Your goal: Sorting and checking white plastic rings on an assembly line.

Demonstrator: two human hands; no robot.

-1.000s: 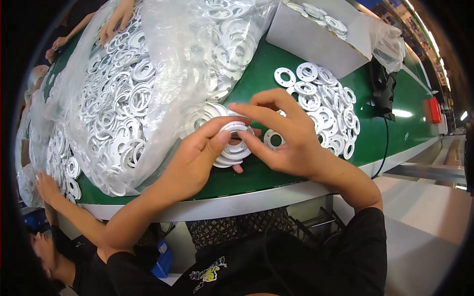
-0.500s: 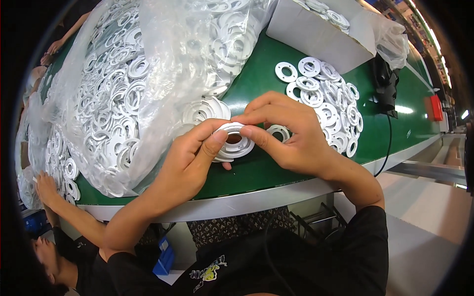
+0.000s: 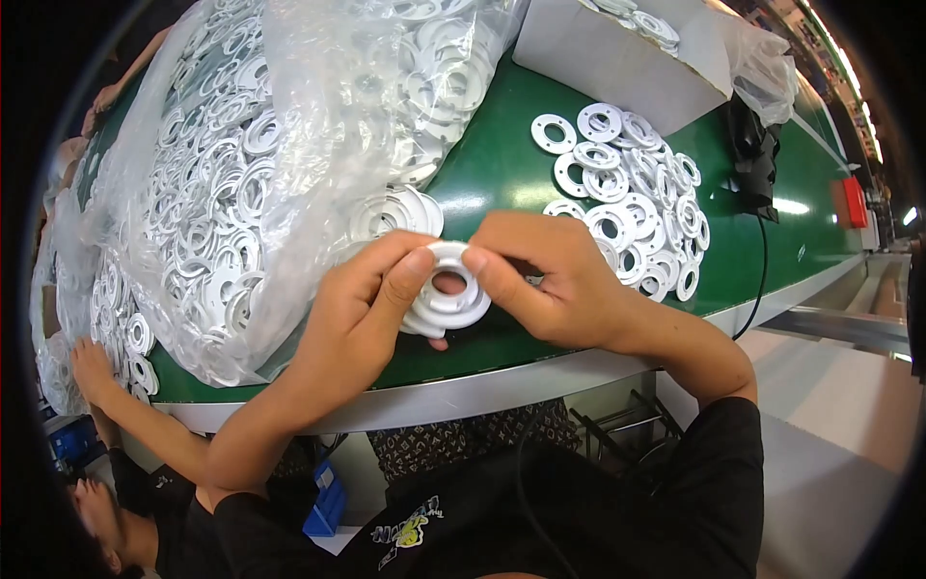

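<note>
A white ring-shaped plastic part [image 3: 470, 314] with a round central hole is held between both hands over the green table. My left hand [image 3: 359, 301] is closed on its left side, thumb on the upper rim, and a fingertip shows below it. My right hand [image 3: 555, 280] is closed at its upper right, thumb pressing the rim. The fingers behind the ring are mostly hidden. Just beyond my hands, more white rings [image 3: 417, 208] lie at the edge of a clear plastic bag [image 3: 328, 183].
The bag holds a large heap of rings. A loose pile of rings [image 3: 617, 224] lies to the right, before a white box [image 3: 617, 69]. Farther right are a black object [image 3: 754, 159] with a cable and a red box [image 3: 850, 203]. At left, a co-worker's hand [image 3: 92, 370] touches rings.
My right hand's raised fingers have come down and curled behind the ring. The ring's face has tilted up toward me. A second ring beside my right hand is now hidden from sight.
</note>
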